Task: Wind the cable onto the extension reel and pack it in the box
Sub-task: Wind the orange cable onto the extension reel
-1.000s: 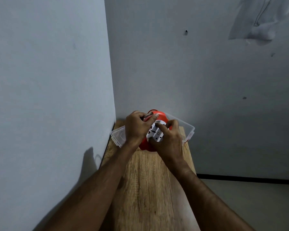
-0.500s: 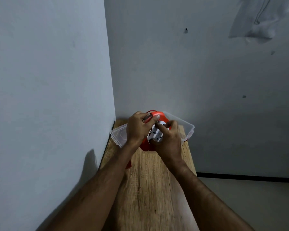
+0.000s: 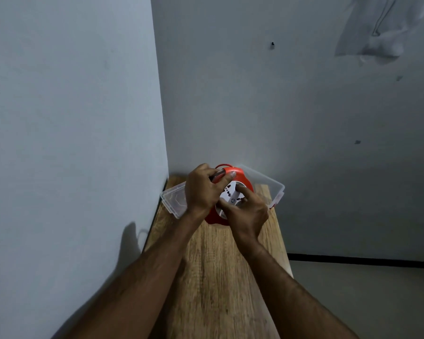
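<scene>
Both hands are on the red reel [image 3: 240,178] over the clear box [image 3: 275,189]: left hand [image 3: 202,190] wrapped round its top edge, right hand [image 3: 246,212] pinching the white hub [image 3: 230,195].

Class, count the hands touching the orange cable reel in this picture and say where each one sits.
2. The left hand grips the top left edge of the reel; the right hand rests on its white socket face, lower right. No other hands show.
</scene>
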